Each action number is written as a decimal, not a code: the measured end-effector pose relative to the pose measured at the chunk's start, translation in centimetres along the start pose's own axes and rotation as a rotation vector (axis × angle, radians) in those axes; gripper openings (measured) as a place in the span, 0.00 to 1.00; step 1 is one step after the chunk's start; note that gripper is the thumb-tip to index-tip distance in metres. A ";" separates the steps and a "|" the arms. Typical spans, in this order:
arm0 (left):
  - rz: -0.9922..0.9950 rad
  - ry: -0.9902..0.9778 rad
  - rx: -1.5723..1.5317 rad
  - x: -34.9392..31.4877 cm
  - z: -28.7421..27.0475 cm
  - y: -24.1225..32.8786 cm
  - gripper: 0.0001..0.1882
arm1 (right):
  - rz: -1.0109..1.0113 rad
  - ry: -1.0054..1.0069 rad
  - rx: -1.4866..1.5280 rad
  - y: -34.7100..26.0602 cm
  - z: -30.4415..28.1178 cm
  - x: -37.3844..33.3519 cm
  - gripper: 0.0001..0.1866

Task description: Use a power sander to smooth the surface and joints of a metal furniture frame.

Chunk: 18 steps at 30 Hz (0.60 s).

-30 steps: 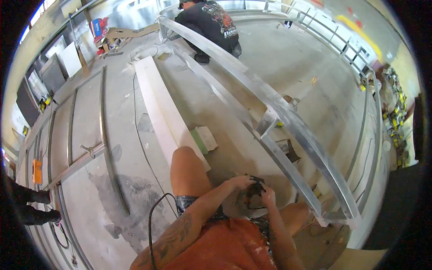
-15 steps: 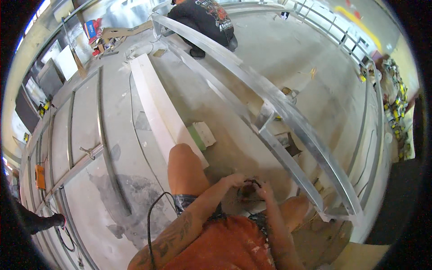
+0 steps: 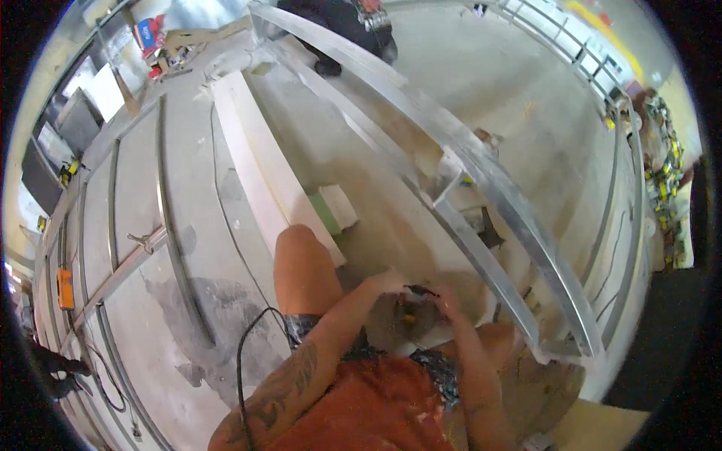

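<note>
In front of my lap both hands come together around a small dark object [image 3: 421, 290], too blurred to name. My left hand [image 3: 388, 283] is closed at its left end, the tattooed forearm reaching up to it. My right hand [image 3: 445, 302] closes on its right end. Below the hands, between my legs, a small yellowish thing [image 3: 408, 319] shows on a dim patch. A black cable [image 3: 242, 353] loops beside my left forearm. Just to the right stands a long curved metal frame [image 3: 481, 177] with two rails joined by short struts.
A long white beam [image 3: 256, 150] lies ahead of my left knee, a green-and-white block [image 3: 333, 210] beside it. Metal bars [image 3: 162, 180] form a grid at left, near an orange tool [image 3: 65, 289]. Another person [image 3: 331, 30] crouches beyond the frame; a dark-gloved hand [image 3: 68, 366] shows at far left.
The view has tilted slightly, so the scene sits a little higher. My hands have drawn slightly apart around the dark object. The dark-gloved hand at far left has pulled back toward the edge.
</note>
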State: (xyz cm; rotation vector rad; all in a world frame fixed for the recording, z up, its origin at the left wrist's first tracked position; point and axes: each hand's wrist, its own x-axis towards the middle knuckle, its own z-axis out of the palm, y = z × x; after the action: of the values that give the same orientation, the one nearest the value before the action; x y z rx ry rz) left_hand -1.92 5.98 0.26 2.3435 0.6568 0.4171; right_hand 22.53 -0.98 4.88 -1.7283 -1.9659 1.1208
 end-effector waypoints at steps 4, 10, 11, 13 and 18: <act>-0.618 -0.317 -0.356 3.2 -7.6 9.5 0.24 | 0.098 0.124 -0.192 4.0 0.8 -2.2 0.19; -0.125 -0.102 -0.037 0.9 -1.8 -0.6 0.21 | -0.180 0.206 -0.215 0.8 0.4 1.4 0.17; -0.149 -0.161 0.012 1.3 -1.7 -0.6 0.20 | -0.170 0.212 -0.214 1.3 0.2 1.3 0.17; -0.176 -0.248 0.043 1.4 -2.1 0.6 0.20 | 0.060 0.065 -0.190 1.7 0.6 0.7 0.17; -0.120 -0.224 -0.047 2.1 -3.5 3.0 0.19 | 0.019 0.105 -0.182 2.4 0.8 -0.6 0.18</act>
State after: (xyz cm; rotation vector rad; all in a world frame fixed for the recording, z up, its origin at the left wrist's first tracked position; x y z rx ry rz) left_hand -0.75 6.91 5.06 2.2504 0.6674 0.1129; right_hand 23.83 -1.88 2.77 -1.8589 -2.0446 0.8613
